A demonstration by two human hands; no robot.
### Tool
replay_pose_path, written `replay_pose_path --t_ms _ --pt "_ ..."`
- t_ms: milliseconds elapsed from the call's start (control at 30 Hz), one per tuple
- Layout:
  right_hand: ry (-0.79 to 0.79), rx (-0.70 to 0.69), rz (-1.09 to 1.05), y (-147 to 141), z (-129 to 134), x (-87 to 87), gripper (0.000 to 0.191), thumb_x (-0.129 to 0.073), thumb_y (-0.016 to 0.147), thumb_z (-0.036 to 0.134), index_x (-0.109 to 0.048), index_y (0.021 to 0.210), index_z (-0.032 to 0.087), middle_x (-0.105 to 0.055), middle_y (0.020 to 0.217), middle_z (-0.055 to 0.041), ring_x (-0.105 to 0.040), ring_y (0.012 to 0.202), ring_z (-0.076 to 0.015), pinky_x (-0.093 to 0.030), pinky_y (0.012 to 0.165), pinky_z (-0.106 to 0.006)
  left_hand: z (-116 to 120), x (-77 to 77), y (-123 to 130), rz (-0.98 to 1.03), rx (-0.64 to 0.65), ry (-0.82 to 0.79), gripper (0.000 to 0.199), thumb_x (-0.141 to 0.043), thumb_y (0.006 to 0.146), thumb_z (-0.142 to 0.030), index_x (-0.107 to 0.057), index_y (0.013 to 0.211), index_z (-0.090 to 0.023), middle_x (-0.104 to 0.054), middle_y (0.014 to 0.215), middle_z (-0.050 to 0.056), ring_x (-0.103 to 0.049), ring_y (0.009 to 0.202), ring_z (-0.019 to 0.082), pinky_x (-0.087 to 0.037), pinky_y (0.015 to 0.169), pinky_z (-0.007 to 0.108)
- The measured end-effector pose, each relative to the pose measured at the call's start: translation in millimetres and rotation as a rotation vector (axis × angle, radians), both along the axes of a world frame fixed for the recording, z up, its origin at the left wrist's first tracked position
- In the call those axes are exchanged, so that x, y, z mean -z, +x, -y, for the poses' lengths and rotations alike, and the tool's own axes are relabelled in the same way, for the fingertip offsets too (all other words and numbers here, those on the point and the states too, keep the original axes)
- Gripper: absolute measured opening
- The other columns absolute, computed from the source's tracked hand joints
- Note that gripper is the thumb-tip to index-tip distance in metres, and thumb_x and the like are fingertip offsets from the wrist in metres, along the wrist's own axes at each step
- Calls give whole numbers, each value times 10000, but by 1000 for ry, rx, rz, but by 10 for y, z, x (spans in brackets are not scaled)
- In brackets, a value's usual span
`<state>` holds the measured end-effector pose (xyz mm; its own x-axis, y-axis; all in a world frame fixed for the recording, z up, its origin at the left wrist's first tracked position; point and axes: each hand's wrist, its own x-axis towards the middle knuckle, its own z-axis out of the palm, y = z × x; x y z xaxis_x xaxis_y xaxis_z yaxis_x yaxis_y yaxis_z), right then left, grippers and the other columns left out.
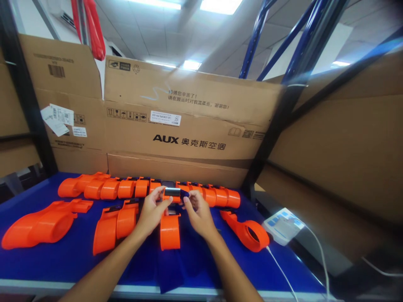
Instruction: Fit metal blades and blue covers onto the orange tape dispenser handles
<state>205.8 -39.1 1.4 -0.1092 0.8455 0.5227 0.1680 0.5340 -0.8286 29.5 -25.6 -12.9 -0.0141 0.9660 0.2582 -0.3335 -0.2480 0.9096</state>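
Above the blue worktop (47,264), toward twelve o'clock, a black strip (173,192) is held in the grip of the left hand (155,207); a dark-blue piece (184,193) is pinched by the right hand (199,209). The strip should be braced level.

We note bright overhead light from white ceiling panels (221,6), blown out at the top edge. Hazy flare streaks fan across the ceiling (151,33), and bluish glare washes over the right-hand blue upright (310,46). The cardboard (141,144) is evenly lit; the lower right corner falls dim. We see wide-angle stretching, with uprights splaying outward. The left hand (157,208) and right hand (197,212) read clearly; fine label print is too soft for us to read.
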Motion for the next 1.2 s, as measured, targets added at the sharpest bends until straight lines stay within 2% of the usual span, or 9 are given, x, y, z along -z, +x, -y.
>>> replay_pose_path --t_ms 133,300,533,1000,1200 --pt "52 49 122 11 21 9 224 -557 953 453 -489 958 240 -615 860 -39 -631 792 -198 -561 725 -327 7 -6 -5 -1 -18 8 555 -822 692 -355 -616 1181 -192 -677 864 14 -566 458 94 -472 460 238" --pt "136 121 241 15 55 -30 190 -566 933 393 -494 857 235 -582 770 -11 -596 726 -181 -506 686 -293 14 -8 -11 -30 -2 29 535 -813 705 -355 -621 1178 -194 -679 850 12 -566 454 98 -479 467 241" --pt "214 139 345 19 78 -63 179 -531 946 337 -500 805 230 -595 784 -25 -560 710 -174 -468 671 -289 4 8 -7 -67 -12 36 546 -799 727 -359 -613 1213 -193 -697 843 24 -561 445 102 -468 457 242" --pt "271 65 352 2 98 -93 199 -517 983 317 -513 805 228 -578 879 -51 -546 783 -190 -455 699 -302 53 -31 7 -37 -13 25 573 -815 705 -372 -610 1208 -190 -697 844 22 -579 455 100 -473 456 232" --pt "229 57 265 18 103 -92 221 -577 950 395 -523 813 230 -567 849 -39 -532 748 -187 -455 677 -300 92 -83 17 17 23 8 598 -831 688 -392 -603 1199 -183 -715 866 39 -614 476 119 -512 496 257"
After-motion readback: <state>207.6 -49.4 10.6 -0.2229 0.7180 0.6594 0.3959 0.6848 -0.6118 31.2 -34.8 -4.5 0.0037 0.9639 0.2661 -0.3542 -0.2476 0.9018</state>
